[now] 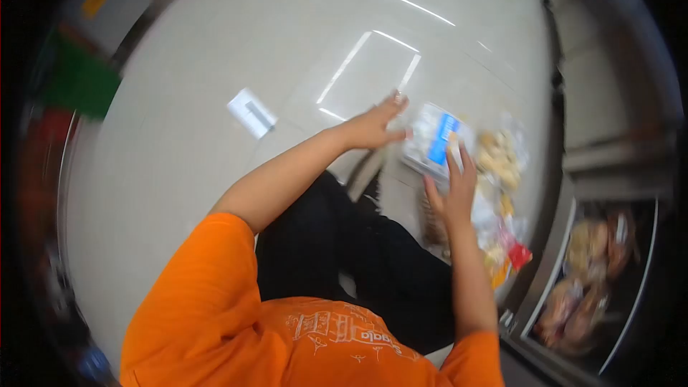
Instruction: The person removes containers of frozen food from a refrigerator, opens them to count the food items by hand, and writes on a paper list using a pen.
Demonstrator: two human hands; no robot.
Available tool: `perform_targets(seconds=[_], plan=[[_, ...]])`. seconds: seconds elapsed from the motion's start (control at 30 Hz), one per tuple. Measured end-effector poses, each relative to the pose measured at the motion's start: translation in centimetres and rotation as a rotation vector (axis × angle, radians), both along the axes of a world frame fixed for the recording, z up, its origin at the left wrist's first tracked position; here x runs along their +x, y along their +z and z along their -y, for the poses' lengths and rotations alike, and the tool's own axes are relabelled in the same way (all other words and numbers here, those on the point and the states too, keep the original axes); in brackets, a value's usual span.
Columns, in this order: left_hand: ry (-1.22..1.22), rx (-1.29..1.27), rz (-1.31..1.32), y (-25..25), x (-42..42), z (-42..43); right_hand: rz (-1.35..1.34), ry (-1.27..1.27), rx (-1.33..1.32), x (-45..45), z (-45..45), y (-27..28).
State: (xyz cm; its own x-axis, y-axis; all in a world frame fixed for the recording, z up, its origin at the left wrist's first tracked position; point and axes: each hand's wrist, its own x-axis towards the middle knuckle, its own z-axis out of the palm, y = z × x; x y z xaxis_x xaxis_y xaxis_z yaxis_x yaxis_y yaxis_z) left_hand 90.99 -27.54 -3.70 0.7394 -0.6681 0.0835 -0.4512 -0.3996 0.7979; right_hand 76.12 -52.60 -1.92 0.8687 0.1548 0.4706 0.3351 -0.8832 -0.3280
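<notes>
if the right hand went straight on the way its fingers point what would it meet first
Most likely the white rectangular pack with a blue label: the right hand overlaps its edge in view. Depth is unclear, so it may already touch it.

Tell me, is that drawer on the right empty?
No, the drawer has things in it: bundles, seemingly in clear bags, show inside. Blur hides exactly what they are.

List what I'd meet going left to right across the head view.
Green object → white card on the floor → left hand → white package with a blue label → red packet → bagged items in the dark compartment.
</notes>
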Motion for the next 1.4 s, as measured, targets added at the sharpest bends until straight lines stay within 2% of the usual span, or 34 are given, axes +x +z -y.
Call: perform_targets(seconds=[0.03,0.07,0.1,0.13,0.17,0.2,0.27,0.3,0.33,0.4,0.43,0.47,0.5,0.53,0.57,0.6,0.67,0.73,0.8,0.83,0.87,0.97,1.07,1.17,1.27,1.33,1.4], plan=[[-0.077,0.080,-0.016,2.8,-2.8,-4.7,-0.086,-0.063,-0.007,-3.9,-2.4,0.1],[-0.161,0.152,-0.034,4.6,-5.6,-9.2,-0.293,-0.052,-0.037,-7.4,-3.9,-0.4],[-0.131,0.199,-0.025,3.6,-8.1,-13.1,-0.327,0.001,-0.166,-10.3,-5.4,-1.4],[-0.114,0.242,-0.020,2.5,-10.8,-16.5,-0.617,-0.075,-0.320,-13.2,-6.8,-2.5],[-0.006,0.044,-0.237,2.8,-13.5,-19.3,-0.902,-0.172,-0.485,-14.8,-7.8,-3.6],[0.059,-0.186,-0.299,1.1,-16.0,-21.1,-0.933,-0.160,-0.515,-14.5,-7.4,-4.8],[0.201,-0.219,-0.240,-2.8,-19.8,-24.1,-0.995,-0.145,-0.574,-13.6,-6.9,-6.9],[0.270,-0.235,-0.211,-5.0,-21.1,-25.2,-1.117,-0.110,-0.676,-12.6,-7.1,-6.5],[0.401,-0.145,-0.136,-7.5,-21.2,-26.4,-1.231,-0.077,-0.783,-10.7,-7.4,-5.9],[0.714,-0.143,-0.155,-10.7,-18.9,-29.1,-1.475,-0.026,-0.985,-6.0,-8.9,-3.5],[0.881,-0.253,-0.108,-12.5,-16.6,-30.7,-1.201,-0.085,-0.959,-4.7,-7.1,-4.7],[1.051,-0.358,-0.055,-14.4,-13.5,-32.6,-1.114,-0.150,-0.915,-2.1,-7.9,-4.4],[1.195,-0.408,0.112,-14.7,-10.2,-34.6,-1.026,-0.209,-0.864,0.5,-8.6,-4.2],[1.314,-0.510,0.149,-14.8,-6.9,-36.3,-1.126,-0.296,-0.806,5.4,-12.7,-1.2],[1.371,-0.545,0.253,-15.5,-3.9,-38.1,-0.973,-0.277,-0.680,8.2,-16.3,1.1],[1.385,-0.587,0.355,-16.0,-1.0,-39.4,-0.822,-0.262,-0.551,10.2,-19.6,2.0],[1.394,-0.627,0.533,-17.0,3.7,-40.4,-0.480,0.095,-0.222,14.0,-24.6,-0.4],[1.391,-0.618,0.655,-18.8,6.7,-40.7,-0.681,0.187,-0.099,16.2,-31.7,-1.7],[1.241,-0.646,0.712,-19.6,7.4,-41.2,-0.666,0.404,-0.145,18.2,-35.7,-5.2],[1.167,-0.660,0.735,-19.8,7.3,-41.1,-0.715,0.412,-0.123,19.2,-37.4,-6.4],[1.104,-0.855,0.662,-19.1,7.3,-40.3,-0.770,0.420,-0.101,20.1,-39.0,-7.5],[0.756,-1.173,0.207,-18.7,6.8,-40.7,-0.826,0.429,-0.134,21.2,-41.9,-10.6],[0.701,-1.004,-0.226,-17.4,6.8,-41.1,-0.830,0.379,-0.144,21.6,-43.1,-12.7],[0.708,-0.920,-0.196,-18.0,6.9,-41.0,-0.927,0.339,-0.082,21.6,-42.9,-13.0],[0.787,-0.870,-0.230,-17.2,7.2,-40.7,-0.902,0.257,0.093,21.8,-42.5,-12.1],[0.796,-0.872,-0.244,-17.4,7.3,-40.6,-0.870,0.254,0.525,22.1,-42.6,-11.7],[0.799,-0.873,-0.252,-17.4,7.2,-40.8,-0.902,0.301,0.768,22.4,-42.9,-11.9]])
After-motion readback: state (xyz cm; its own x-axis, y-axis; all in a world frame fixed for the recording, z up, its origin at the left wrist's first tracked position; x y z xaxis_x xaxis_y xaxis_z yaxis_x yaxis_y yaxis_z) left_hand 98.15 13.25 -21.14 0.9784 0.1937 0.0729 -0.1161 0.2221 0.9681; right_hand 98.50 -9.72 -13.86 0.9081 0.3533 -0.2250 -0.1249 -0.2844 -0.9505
